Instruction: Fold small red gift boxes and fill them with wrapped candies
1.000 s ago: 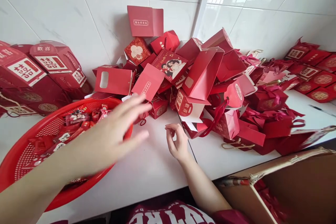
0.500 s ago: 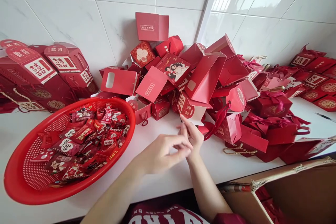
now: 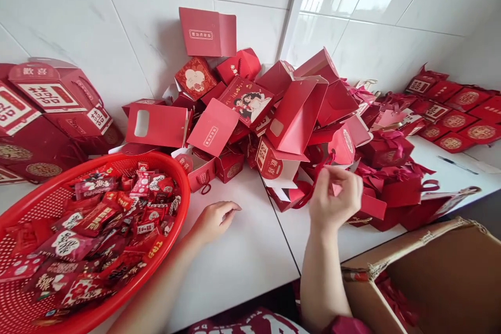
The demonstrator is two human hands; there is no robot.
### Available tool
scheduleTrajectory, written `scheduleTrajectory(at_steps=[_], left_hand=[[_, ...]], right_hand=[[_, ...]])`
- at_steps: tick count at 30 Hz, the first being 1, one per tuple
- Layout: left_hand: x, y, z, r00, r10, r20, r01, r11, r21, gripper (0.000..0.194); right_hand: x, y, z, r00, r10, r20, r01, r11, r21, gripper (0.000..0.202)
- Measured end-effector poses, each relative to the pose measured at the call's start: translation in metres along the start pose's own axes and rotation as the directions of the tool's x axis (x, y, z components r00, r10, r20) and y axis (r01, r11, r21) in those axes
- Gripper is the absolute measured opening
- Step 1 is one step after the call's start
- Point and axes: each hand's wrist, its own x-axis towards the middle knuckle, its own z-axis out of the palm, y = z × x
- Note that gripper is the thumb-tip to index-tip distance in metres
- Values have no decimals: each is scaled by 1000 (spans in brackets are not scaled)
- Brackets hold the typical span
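Taking the middle of the view as the clock's hub, a white smooth-topped table [image 3: 242, 258] spreads below. Across it, from 11 round to 3 o'clock, lies a tumbled heap of red folded-paperboard gift boxes [image 3: 291, 117], some with flaps standing open. They should be light, stiff across the panels but easily creased at the folds, so the side walls look the safest hold.

At 8 o'clock sits a red oval perforated plastic basket [image 3: 182, 180], probably springy and best gripped at its rim; at 4 o'clock, an open brown corrugated-cardboard carton [image 3: 450, 282] with a ragged edge (that torn lip would likely give if pulled).

The right hand [image 3: 335, 199], also toward 4 o'clock, is raised before the heap, its fingers curled in towards the thumb; whether anything is pinched there I cannot tell. The left hand [image 3: 214, 222], at 7 o'clock, is over the table just beside the basket, fingers loosely bent, the thumb a little apart, nothing seen between them.

Smallest are the shiny red-wrapped sweets [image 3: 94, 219] lying in the basket: light, probably slippery, and easiest taken across the middle of the wrapper.
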Motion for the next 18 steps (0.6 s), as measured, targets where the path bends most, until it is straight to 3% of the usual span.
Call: scheduleTrajectory(at_steps=[4, 8, 11, 13, 15, 18], left_hand=[[1, -10, 3, 1000, 14, 15, -14, 999, 39, 23], [3, -13, 6, 999, -26, 26, 27, 1000, -13, 23], [3, -10, 8, 997, -74, 19, 75, 996, -41, 23], [1, 2, 8, 995, -101, 6, 101, 991, -90, 22], [-2, 23, 7, 995, -99, -16, 95, 981, -172, 22], [-8, 69, -1, 996, -1, -86, -27, 944, -328, 22]], right_hand=[[27, 23, 0, 980, 187, 62, -156, 931, -329, 29], [35, 32, 2, 969, 224, 106, -165, 902, -398, 24], [42, 30, -2, 994, 106, 32, -94, 960, -263, 19], [46, 18, -7, 996, -43, -76, 34, 993, -115, 13], [45, -2, -16, 957, -181, -226, 191, 981, 26, 7], [30, -41, -37, 943, -178, -282, 249, 938, 242, 9]])
